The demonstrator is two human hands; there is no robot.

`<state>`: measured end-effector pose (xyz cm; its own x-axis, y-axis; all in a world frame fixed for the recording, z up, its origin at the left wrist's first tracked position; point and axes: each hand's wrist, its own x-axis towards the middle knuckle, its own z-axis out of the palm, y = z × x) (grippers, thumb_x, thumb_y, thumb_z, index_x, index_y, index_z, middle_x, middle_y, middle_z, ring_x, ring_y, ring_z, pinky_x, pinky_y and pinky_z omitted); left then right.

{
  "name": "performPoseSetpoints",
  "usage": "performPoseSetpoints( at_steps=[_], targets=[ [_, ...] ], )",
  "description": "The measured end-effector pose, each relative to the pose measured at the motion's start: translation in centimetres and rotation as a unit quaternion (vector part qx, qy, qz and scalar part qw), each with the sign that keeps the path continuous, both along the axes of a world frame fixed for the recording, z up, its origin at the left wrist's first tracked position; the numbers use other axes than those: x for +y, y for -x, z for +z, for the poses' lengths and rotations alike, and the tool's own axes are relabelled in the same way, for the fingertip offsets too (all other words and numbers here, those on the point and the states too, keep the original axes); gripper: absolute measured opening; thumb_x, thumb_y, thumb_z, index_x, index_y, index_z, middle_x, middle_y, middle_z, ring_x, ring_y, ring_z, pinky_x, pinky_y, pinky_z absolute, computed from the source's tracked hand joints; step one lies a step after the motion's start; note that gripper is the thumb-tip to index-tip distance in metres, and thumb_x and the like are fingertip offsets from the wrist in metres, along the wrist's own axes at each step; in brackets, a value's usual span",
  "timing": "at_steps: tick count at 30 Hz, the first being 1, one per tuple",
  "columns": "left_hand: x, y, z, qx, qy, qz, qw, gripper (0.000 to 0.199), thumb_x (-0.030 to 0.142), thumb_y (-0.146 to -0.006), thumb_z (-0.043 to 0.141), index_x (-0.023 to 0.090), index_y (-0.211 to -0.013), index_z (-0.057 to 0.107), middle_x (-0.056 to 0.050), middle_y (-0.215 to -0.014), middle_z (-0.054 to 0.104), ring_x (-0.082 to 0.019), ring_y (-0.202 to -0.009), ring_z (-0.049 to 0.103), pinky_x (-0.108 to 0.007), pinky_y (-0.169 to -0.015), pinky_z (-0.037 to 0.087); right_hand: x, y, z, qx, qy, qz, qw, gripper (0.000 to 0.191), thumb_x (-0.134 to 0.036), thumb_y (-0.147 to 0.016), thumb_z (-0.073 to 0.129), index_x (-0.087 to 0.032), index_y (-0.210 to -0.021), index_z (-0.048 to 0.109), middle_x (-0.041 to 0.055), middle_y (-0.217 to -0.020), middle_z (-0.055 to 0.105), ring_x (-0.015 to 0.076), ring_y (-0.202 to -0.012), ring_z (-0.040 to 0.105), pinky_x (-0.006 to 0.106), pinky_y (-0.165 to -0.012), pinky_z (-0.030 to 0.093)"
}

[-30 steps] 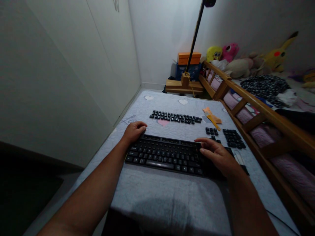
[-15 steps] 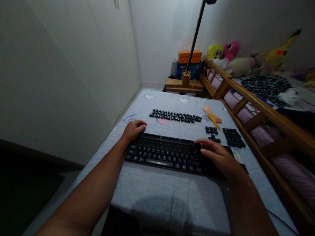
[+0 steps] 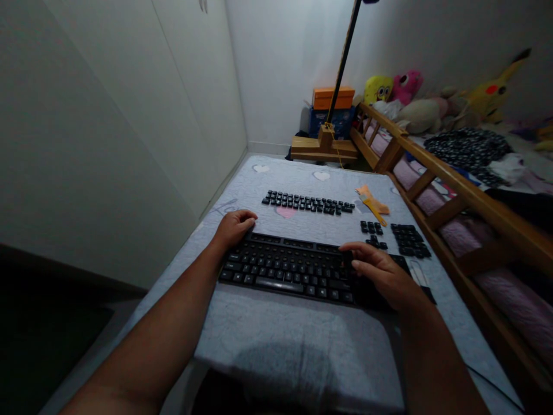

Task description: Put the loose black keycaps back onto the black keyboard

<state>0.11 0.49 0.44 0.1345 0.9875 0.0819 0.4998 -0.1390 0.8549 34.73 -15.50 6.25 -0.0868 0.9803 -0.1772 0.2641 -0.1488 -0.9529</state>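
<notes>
A black computer keyboard [image 3: 280,285] lies on the cloth-covered surface, its lower rows fitted with keys and upper rows bare of keycaps. At its upper left corner, my left hand [image 3: 235,226] is closed with fingers together, gripping the edge. Over the right part, my right hand [image 3: 378,270] has thumb and index finger bent toward each other; the dark gap between them hides whatever they pinch. Beyond the keyboard, loose black keycaps [image 3: 309,203] stand in rows. More keycaps [image 3: 372,227] and a block of keycaps [image 3: 409,240] are grouped to the right.
A yellow-handled brush [image 3: 375,211] lies on an orange cloth [image 3: 365,191] at the far right. Along the right side runs a wooden bed rail [image 3: 453,190]. A pale cabinet [image 3: 129,115] rises on the left, and a wooden stand [image 3: 324,148] is behind.
Both hands stay nearly in place; my right hand's fingertips shift very slightly to the left. The keyboard and loose keycaps have not visibly moved.
</notes>
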Motion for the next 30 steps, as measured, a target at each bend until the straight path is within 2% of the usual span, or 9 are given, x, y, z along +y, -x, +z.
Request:
performPoseSetpoints(
  at_steps=[7, 11, 19, 26, 30],
  targets=[
    [0.1, 0.1, -0.1, -0.002, 0.003, -0.002, 1.000, 0.034, 0.040, -0.068, 0.061, 0.015, -0.088, 0.072, -0.004, -0.082, 0.072, -0.019, -0.073, 0.062, -0.031, -0.073, 0.048, -0.1, 0.4, 0.0, 0.033, 0.054, -0.048, 0.997, 0.038, -0.024, -0.076, 0.057, -0.025, -0.113, 0.065, -0.0005, -0.085, 0.062, 0.0135, -0.069, 0.059, 0.026, -0.062, 0.043],
    [-0.1, 0.1, 0.0, 0.003, 0.004, 0.001, 1.000, 0.034, 0.040, -0.068, 0.061, 0.015, -0.088, 0.072, -0.004, -0.081, 0.072, -0.019, -0.073, 0.062, -0.032, -0.073, 0.048, -0.1, 0.6, -0.1, 0.042, 0.054, -0.062, 0.996, 0.038, -0.023, -0.073, 0.059, -0.024, -0.111, 0.065, -0.0010, -0.083, 0.063, 0.0128, -0.067, 0.059, 0.025, -0.060, 0.044],
    [-0.2, 0.0, 0.2, 0.014, 0.000, 0.002, 1.000, 0.034, 0.040, -0.069, 0.060, 0.015, -0.089, 0.073, -0.003, -0.077, 0.071, -0.019, -0.070, 0.060, -0.030, -0.068, 0.046, -0.1, 0.9, 0.0, 0.067, 0.044, -0.036, 0.996, 0.038, -0.030, -0.073, 0.068, -0.023, -0.110, 0.064, 0.0017, -0.094, 0.066, 0.0132, -0.070, 0.062, 0.025, -0.060, 0.046],
    [-0.2, 0.0, 0.2, 0.017, 0.000, 0.003, 1.000, 0.033, 0.040, -0.069, 0.060, 0.016, -0.088, 0.073, -0.004, -0.079, 0.071, -0.019, -0.071, 0.061, -0.030, -0.070, 0.047, 0.0, 1.2, 0.4, 0.082, 0.048, -0.029, 0.995, 0.040, -0.031, -0.069, 0.071, -0.022, -0.108, 0.065, 0.0005, -0.085, 0.066, 0.0136, -0.069, 0.061, 0.026, -0.062, 0.047],
    [-0.1, 0.0, 0.2, 0.013, 0.003, 0.002, 1.000, 0.034, 0.040, -0.069, 0.060, 0.016, -0.089, 0.073, -0.004, -0.080, 0.072, -0.019, -0.071, 0.061, -0.030, -0.070, 0.047, 0.0, 1.3, 0.4, 0.096, 0.051, -0.023, 0.994, 0.040, -0.030, -0.069, 0.074, -0.021, -0.107, 0.066, 0.0010, -0.086, 0.067, 0.0131, -0.069, 0.059, 0.027, -0.064, 0.048]
  ],
)
